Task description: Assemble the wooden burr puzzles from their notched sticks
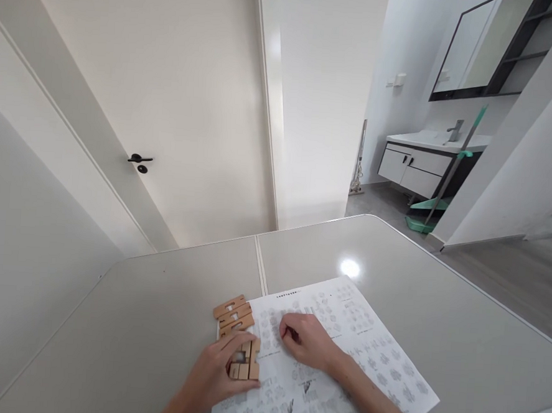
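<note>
My left hand (214, 365) is bent around a group of small notched wooden puzzle pieces (243, 371), thumb at the near side and fingers at the far side. The group lies at the left edge of a printed paper sheet (347, 342). Just beyond my left fingers, several longer wooden pieces with cut-out slots (236, 316) lie in a row, partly off the sheet. My right hand (308, 339) rests on the paper with its fingers curled in, and I see nothing in it. Rows of grey diagrams cover the sheet, partly hidden by my right forearm.
The grey table (156, 330) has a seam running away from me and a light-coloured raised rim. Beyond it stand a white door with a black handle (140, 159), a washbasin cabinet (414, 165), and a green broom and dustpan (422, 225). A mop (360, 162) leans near the wall.
</note>
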The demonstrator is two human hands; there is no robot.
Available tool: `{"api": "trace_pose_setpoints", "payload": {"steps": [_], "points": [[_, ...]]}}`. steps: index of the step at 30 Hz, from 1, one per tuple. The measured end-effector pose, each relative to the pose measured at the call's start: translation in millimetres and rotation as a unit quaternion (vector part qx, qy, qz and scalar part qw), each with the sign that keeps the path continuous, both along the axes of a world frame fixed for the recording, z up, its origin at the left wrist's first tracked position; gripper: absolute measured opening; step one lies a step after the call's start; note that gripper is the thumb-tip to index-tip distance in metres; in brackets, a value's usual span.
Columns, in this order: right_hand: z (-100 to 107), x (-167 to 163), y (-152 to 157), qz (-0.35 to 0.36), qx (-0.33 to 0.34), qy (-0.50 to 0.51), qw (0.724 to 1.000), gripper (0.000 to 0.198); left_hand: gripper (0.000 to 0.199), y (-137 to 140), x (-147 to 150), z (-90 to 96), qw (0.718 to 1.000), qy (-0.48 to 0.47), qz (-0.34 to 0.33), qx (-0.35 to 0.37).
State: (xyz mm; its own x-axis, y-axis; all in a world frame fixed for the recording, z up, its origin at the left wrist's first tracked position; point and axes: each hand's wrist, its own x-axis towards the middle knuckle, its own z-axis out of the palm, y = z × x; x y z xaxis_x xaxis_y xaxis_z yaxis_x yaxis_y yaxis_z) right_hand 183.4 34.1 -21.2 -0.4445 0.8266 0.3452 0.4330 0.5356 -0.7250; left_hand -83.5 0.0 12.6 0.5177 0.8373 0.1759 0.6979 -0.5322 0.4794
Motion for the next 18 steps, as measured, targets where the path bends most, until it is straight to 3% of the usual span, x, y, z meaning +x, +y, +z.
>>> {"api": "trace_pose_setpoints", "payload": {"steps": [4, 8, 11, 18], "points": [[-0.9, 0.5, 1.1, 0.000, 0.000, -0.001, 1.000, 0.020, 0.066, 1.3, 5.7, 3.7, 0.998, 0.049, -0.038, -0.010], [-1.0, 0.3, 0.8, 0.003, 0.010, -0.008, 1.000, 0.020, 0.078, -11.7, 18.8, 1.1, 0.993, 0.088, 0.054, 0.061], [-0.9, 0.1, -0.2, 0.004, 0.012, -0.009, 1.000, 0.021, 0.073, -20.1, 27.8, -0.9, 0.981, 0.091, 0.140, 0.097], [-0.8, 0.8, -0.6, 0.007, 0.010, -0.006, 1.000, 0.021, 0.072, -10.4, 2.6, 1.1, 0.981, 0.067, 0.142, 0.116]]}}
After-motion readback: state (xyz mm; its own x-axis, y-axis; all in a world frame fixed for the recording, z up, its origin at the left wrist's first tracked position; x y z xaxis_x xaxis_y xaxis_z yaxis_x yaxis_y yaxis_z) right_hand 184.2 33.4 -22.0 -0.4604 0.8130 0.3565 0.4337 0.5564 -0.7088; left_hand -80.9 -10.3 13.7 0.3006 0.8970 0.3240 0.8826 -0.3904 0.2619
